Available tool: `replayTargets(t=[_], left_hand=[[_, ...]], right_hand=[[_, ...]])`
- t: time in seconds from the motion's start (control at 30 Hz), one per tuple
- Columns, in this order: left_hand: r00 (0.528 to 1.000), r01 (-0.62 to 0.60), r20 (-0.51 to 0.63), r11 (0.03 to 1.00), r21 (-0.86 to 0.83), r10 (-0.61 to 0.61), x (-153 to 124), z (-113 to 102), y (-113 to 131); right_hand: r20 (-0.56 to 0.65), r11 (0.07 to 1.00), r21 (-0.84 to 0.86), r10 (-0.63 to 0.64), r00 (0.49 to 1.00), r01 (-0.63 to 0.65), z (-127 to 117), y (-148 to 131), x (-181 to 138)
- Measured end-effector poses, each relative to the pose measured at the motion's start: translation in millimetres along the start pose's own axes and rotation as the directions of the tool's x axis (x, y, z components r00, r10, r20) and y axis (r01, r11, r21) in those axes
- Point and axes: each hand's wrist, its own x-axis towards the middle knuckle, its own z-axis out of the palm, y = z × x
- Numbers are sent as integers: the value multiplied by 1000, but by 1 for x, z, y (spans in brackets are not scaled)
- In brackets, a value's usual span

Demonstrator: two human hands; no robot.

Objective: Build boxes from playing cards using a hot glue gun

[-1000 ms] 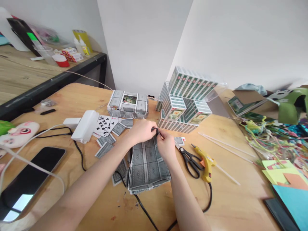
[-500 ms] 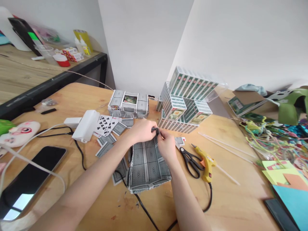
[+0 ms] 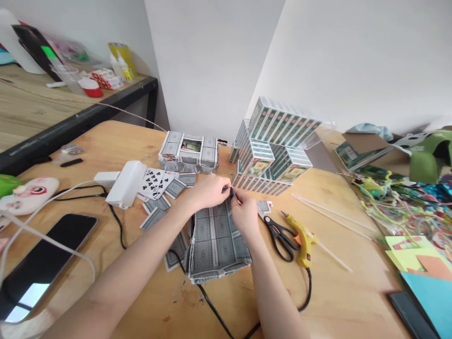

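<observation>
A grey patterned panel made of joined playing cards (image 3: 217, 245) stands tilted on the wooden table (image 3: 332, 292) in front of me. My left hand (image 3: 208, 192) and my right hand (image 3: 243, 214) meet at its far top edge. Both pinch that edge, with a small dark bit between the fingertips that I cannot make out. Loose cards (image 3: 158, 188), some face up, lie just left of my left hand. Black scissors (image 3: 280, 238) and a yellow glue gun (image 3: 302, 238) lie right of my right hand.
Stacked card boxes (image 3: 273, 146) and a small card-built box (image 3: 188, 153) stand behind the panel. A white adapter (image 3: 125, 184), black cables and a phone (image 3: 42, 266) lie at left. Glue sticks (image 3: 332, 219), coloured paper (image 3: 420, 259) and craft clutter fill the right side.
</observation>
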Motion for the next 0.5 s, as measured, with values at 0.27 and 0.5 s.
replayTargets(t=[0.27,0.5], left_hand=[[1000,-11,14,1000,-19,12,0,-1,-1],[1000,-16,14,999,38,15,0,0,0]], right_hand=[[-18,1000,-8,2,1000,-2,1,0,-1],[-15,1000,7,-1,1000,1,1,0,-1]])
